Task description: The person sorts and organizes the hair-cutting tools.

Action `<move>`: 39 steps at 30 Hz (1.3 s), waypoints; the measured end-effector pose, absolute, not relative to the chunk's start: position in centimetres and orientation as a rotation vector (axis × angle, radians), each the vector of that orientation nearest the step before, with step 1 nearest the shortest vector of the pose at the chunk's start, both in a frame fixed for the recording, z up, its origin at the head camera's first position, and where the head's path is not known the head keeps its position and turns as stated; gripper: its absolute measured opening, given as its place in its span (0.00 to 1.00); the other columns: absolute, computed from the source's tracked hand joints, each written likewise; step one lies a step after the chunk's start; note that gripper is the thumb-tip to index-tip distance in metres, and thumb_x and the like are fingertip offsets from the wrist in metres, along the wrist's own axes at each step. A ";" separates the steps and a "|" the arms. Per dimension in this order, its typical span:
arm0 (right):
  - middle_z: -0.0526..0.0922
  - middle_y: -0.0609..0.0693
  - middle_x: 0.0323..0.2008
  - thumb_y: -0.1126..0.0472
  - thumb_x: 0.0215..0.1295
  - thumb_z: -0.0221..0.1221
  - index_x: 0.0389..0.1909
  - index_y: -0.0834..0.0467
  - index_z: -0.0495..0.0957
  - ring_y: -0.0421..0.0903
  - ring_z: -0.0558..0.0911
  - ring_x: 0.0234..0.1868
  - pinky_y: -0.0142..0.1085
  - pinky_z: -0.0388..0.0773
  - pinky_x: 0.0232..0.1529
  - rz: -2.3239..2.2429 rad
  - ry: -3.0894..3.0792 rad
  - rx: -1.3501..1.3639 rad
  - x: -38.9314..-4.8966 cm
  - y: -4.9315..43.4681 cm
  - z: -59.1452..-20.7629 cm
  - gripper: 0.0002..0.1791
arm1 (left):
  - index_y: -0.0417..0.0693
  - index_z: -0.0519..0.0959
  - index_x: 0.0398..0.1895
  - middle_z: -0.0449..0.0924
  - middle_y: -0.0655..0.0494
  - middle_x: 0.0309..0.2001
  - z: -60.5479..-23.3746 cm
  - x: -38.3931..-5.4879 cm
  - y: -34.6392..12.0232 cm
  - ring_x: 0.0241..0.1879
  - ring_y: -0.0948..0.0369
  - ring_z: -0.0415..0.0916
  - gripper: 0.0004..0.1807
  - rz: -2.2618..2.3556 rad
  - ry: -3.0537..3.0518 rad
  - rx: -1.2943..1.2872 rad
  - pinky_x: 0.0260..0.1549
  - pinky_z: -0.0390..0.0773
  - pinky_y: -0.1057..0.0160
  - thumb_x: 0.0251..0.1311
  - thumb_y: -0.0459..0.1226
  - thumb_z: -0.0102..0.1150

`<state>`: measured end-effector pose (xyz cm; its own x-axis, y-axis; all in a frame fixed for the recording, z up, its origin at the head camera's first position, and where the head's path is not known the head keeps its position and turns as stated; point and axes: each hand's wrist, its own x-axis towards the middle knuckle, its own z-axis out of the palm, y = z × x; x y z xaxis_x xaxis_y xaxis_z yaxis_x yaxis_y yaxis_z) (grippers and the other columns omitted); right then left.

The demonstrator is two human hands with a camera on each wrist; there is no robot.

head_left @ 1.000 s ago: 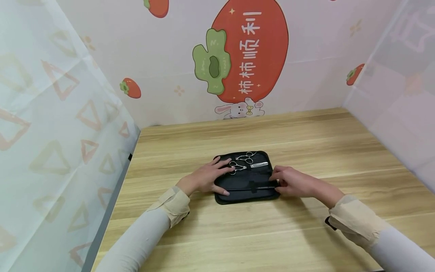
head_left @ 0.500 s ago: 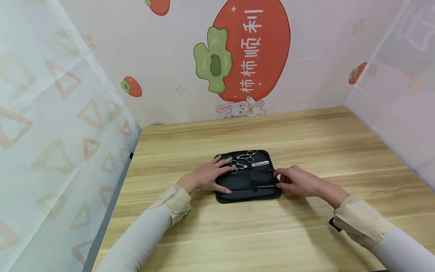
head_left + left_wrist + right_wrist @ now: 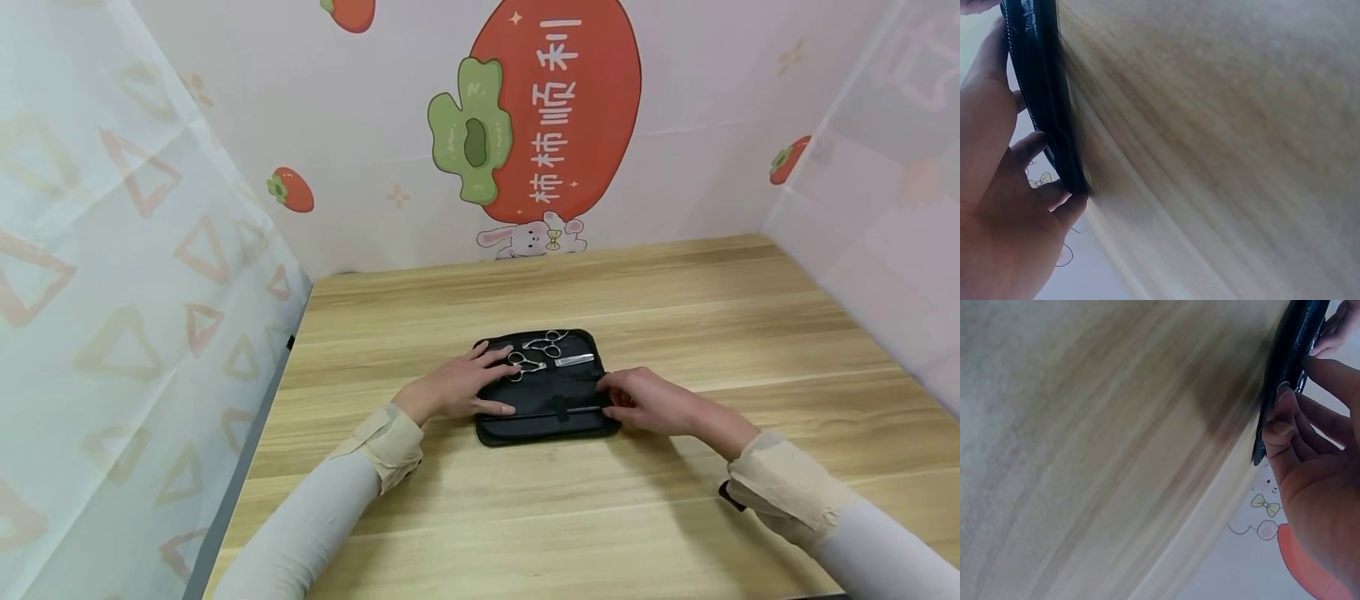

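Note:
A flat black case (image 3: 525,429) lies unfolded on the wooden table. Inside it are two pairs of silver scissors (image 3: 555,351) (image 3: 516,358) and a bright silver piece (image 3: 574,361), its kind too small to tell. Under an elastic strap (image 3: 561,407) runs a thin black comb-like strip (image 3: 585,410). My left hand (image 3: 461,387) rests with spread fingers on the case's left side; some of its fingertips touch the case edge (image 3: 1041,81) in the left wrist view. With curled fingers my right hand (image 3: 641,402) pinches at the right edge, by the strip's end. Its fingertips partly hide the grip.
The wooden table (image 3: 495,525) surrounds the case on all sides. Behind stands a wall (image 3: 360,150) with printed persimmons and a rabbit. White sheets hang at the left (image 3: 150,275) and right (image 3: 885,225).
The right hand has shifted slightly left, its fingertips now nearer the case. The left thumb has lifted a little off the lower panel. The case has barely moved.

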<state>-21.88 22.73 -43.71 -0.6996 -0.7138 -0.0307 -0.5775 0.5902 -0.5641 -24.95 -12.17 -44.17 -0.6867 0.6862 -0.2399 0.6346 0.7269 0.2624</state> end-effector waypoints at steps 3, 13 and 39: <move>0.76 0.41 0.28 0.63 0.71 0.63 0.55 0.70 0.78 0.35 0.73 0.28 0.32 0.73 0.32 -0.769 2.568 -1.061 -21.9 22.7 -43.7 0.18 | 0.65 0.59 0.81 0.41 0.56 0.83 -44.2 -25.0 -12.1 0.81 0.40 0.37 0.45 0.215 2.615 1.029 0.76 0.51 0.42 0.64 0.69 0.53; 0.76 0.42 0.27 0.63 0.68 0.66 0.51 0.67 0.80 0.36 0.74 0.29 0.33 0.74 0.33 -0.771 2.557 -1.114 -22.1 22.3 -44.0 0.15 | 0.62 0.63 0.78 0.43 0.52 0.83 -44.3 -25.2 -11.9 0.80 0.37 0.39 0.44 0.195 2.638 1.054 0.76 0.49 0.43 0.63 0.69 0.55; 0.75 0.38 0.21 0.69 0.52 0.63 0.29 0.57 0.81 0.32 0.71 0.23 0.29 0.71 0.27 -0.686 2.601 -1.197 -23.4 23.1 -43.9 0.05 | 0.61 0.61 0.79 0.41 0.51 0.83 -44.3 -25.2 -11.3 0.80 0.37 0.37 0.45 0.149 2.626 1.046 0.76 0.50 0.43 0.64 0.67 0.57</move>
<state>-23.39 23.10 -43.90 -0.6534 -0.7568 0.0143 -0.6655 0.5654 -0.4874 -25.21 -11.31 -44.27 -0.6852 0.6856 -0.2460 0.6532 0.7278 0.2088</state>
